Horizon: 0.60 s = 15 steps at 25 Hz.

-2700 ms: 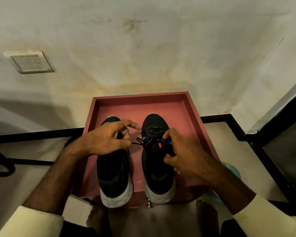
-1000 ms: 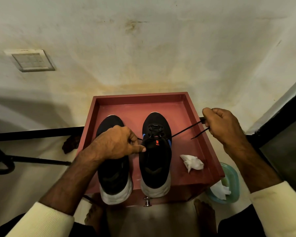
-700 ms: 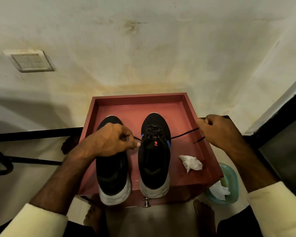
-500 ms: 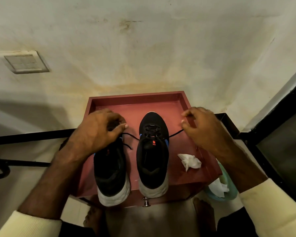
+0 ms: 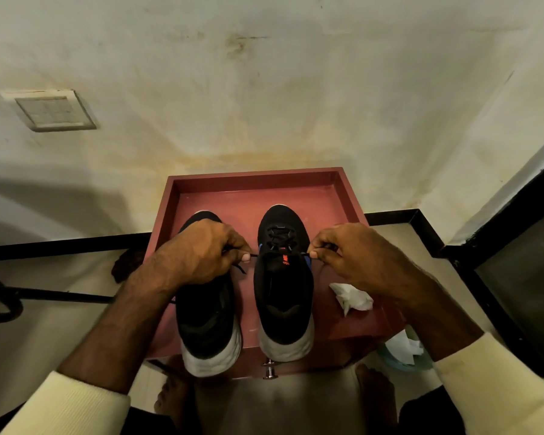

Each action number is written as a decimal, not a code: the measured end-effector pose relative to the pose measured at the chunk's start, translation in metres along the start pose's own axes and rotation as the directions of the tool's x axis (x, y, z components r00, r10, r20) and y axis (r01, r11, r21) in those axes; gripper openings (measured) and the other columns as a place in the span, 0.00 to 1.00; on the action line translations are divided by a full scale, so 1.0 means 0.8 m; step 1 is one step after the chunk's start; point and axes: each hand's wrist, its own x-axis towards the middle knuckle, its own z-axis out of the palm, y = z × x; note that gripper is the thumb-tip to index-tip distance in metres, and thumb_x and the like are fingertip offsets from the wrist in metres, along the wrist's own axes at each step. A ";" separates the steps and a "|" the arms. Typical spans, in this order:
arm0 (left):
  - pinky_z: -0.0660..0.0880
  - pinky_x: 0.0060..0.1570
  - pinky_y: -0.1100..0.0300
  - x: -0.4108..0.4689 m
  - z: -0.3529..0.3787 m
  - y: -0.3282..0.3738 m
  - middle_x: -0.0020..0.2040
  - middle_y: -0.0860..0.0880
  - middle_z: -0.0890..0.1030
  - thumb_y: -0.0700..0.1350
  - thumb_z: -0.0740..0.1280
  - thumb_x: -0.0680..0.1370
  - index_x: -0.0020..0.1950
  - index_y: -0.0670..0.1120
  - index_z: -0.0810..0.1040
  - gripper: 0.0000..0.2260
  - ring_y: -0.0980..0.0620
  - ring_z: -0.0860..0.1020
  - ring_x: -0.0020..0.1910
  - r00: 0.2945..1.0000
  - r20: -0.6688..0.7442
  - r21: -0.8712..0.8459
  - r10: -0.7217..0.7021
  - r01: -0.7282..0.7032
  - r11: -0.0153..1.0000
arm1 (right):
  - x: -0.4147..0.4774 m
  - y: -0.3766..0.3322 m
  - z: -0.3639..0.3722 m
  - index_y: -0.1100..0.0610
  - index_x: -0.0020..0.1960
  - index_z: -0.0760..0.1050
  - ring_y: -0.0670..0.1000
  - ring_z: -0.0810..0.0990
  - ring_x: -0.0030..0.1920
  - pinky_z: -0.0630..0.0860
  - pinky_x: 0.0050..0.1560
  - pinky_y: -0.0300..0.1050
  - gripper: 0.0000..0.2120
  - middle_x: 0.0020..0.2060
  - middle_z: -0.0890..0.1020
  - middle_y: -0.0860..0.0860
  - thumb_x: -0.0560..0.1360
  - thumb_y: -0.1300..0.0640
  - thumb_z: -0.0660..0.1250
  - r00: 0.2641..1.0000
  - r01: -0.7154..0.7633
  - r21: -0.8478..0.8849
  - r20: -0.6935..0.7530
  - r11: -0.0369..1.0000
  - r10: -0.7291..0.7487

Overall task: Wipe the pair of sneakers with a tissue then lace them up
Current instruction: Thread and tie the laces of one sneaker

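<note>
Way over on the left wall there's a pale switch plate (image 5: 55,110), well apart from everything else. Coming in from there, your left hand (image 5: 201,252) is curled over the front half of the left sneaker (image 5: 206,318). Its thumb and fingers are pinched tight on the left end of the black lace (image 5: 277,237), and a short loose tip pokes out just under your thumb.

Both shoes sit side by side on the red tray (image 5: 255,196), toes toward the wall. Their white heels hang a bit over the near edge, right above a small metal knob (image 5: 270,372).

The lace runs taut from your left thumb across to the right sneaker (image 5: 283,293), the one with the orange mark on the tongue and a bit of blue on its side. It's criss-crossed through the front eyelets there.

Your right hand (image 5: 355,255) is just beside that shoe's right side, fingers curled in, pinching the other end of the lace between thumb and fingertips.

The crumpled tissue (image 5: 352,298) is lying on the tray just right of the right sneaker, under your right wrist and not touching the shoe. Down past the tray's right corner, a teal bowl (image 5: 393,361) sits on the floor with more white tissue in it, half hidden by your forearm.
</note>
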 end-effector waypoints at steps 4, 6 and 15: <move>0.79 0.60 0.58 -0.003 0.002 0.002 0.51 0.62 0.84 0.52 0.72 0.80 0.54 0.58 0.88 0.06 0.63 0.80 0.52 0.998 0.039 0.000 -0.044 0.044 0.999 | -0.005 0.000 -0.001 0.45 0.51 0.85 0.42 0.80 0.46 0.77 0.49 0.42 0.05 0.46 0.84 0.41 0.79 0.47 0.72 1.000 -0.024 -0.013 -0.004 1.000 0.024; 0.78 0.55 0.60 -0.006 0.002 0.009 0.47 0.61 0.79 0.55 0.72 0.79 0.54 0.60 0.87 0.06 0.61 0.77 0.49 0.998 -0.010 0.037 -0.066 0.066 0.997 | -0.006 0.000 0.000 0.43 0.50 0.85 0.41 0.76 0.41 0.72 0.42 0.39 0.03 0.39 0.79 0.40 0.78 0.46 0.73 0.998 -0.056 0.004 -0.040 0.998 0.056; 0.77 0.40 0.70 -0.006 0.009 0.037 0.39 0.56 0.84 0.53 0.73 0.79 0.47 0.53 0.86 0.05 0.60 0.82 0.39 0.920 -0.242 -0.278 -0.309 0.239 0.930 | 0.009 -0.014 0.020 0.50 0.50 0.87 0.44 0.87 0.45 0.85 0.53 0.47 0.03 0.42 0.88 0.44 0.77 0.54 0.75 0.954 -0.203 0.553 -0.074 0.808 0.291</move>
